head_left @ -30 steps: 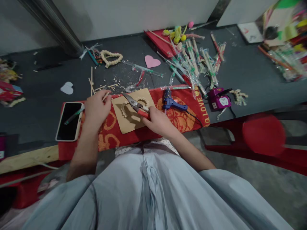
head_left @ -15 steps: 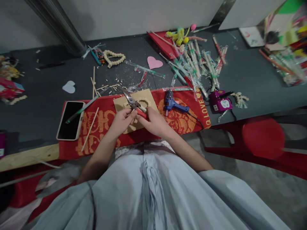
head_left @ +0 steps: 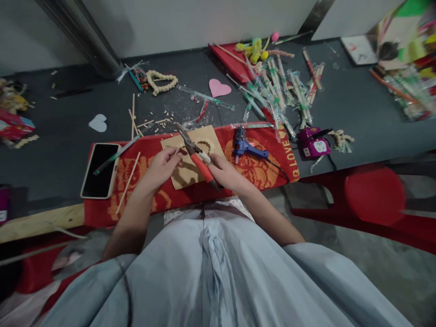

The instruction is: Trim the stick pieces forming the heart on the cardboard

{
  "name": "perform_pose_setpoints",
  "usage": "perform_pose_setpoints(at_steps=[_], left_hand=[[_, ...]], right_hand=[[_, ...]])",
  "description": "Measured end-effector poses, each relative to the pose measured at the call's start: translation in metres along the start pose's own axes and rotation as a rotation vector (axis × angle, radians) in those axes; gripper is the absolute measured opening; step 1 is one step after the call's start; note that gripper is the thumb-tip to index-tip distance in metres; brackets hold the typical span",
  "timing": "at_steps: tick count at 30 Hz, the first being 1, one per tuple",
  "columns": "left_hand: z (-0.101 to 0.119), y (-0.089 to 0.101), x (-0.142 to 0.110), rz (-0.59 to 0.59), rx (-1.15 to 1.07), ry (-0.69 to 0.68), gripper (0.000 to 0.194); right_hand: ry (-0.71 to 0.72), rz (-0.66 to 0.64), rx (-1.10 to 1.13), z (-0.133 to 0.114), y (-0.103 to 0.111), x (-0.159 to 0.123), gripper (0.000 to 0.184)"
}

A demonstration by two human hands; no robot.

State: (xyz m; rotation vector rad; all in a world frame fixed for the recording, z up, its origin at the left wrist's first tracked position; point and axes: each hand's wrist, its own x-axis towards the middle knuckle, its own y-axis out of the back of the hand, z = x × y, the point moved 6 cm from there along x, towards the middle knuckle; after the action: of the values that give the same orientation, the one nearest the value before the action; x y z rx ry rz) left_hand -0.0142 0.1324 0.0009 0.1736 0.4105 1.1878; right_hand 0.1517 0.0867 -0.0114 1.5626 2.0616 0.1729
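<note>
Cutting pliers (head_left: 200, 167) with orange-red handles are in my right hand (head_left: 227, 173), their dark jaws pointing up and left. A pale piece shows beside the handles; I cannot tell if it belongs to the tool. My left hand (head_left: 164, 167) pinches what looks like a short pale stick (head_left: 176, 151), left of the jaws. Under both hands lies a square of brown cardboard (head_left: 185, 176). A heart-shaped outline of small cream pieces (head_left: 206, 141) rests on it, partly hidden by the pliers.
A red towel (head_left: 156, 181) lies beneath the cardboard. On it are a blue glue gun (head_left: 250, 149), a phone (head_left: 100, 172) and a thin stick (head_left: 128, 182). Behind are a cream heart frame (head_left: 161, 83), a pink paper heart (head_left: 220, 88), scattered bits and wrapped sticks (head_left: 275, 84).
My hands have moved apart. The left has slid left off the pliers, and the right holds them alone, with more of the handles in sight.
</note>
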Motion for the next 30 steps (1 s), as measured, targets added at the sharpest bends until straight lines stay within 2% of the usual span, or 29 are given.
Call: perform_pose_setpoints(at_steps=[5, 9, 18, 24, 30], left_hand=[[-0.011, 0.016, 0.01, 0.105, 0.097, -0.063, 0.024], [-0.008, 0.02, 0.008, 0.143, 0.152, -0.049, 0.023], [0.002, 0.023, 0.005, 0.118, 0.237, -0.066, 0.024], [0.007, 0.027, 0.003, 0.128, 0.287, -0.097, 0.023], [0.011, 0.028, 0.001, 0.131, 0.318, -0.087, 0.024]], right_hand=[[0.056, -0.093, 0.066, -0.005, 0.0, -0.008, 0.032], [0.055, -0.156, 0.039, -0.008, -0.004, -0.012, 0.032], [0.087, -0.191, 0.052, -0.016, -0.004, -0.015, 0.027], [0.079, -0.195, 0.126, -0.019, -0.003, -0.015, 0.039], [0.097, -0.212, 0.056, -0.021, -0.002, -0.017, 0.048]])
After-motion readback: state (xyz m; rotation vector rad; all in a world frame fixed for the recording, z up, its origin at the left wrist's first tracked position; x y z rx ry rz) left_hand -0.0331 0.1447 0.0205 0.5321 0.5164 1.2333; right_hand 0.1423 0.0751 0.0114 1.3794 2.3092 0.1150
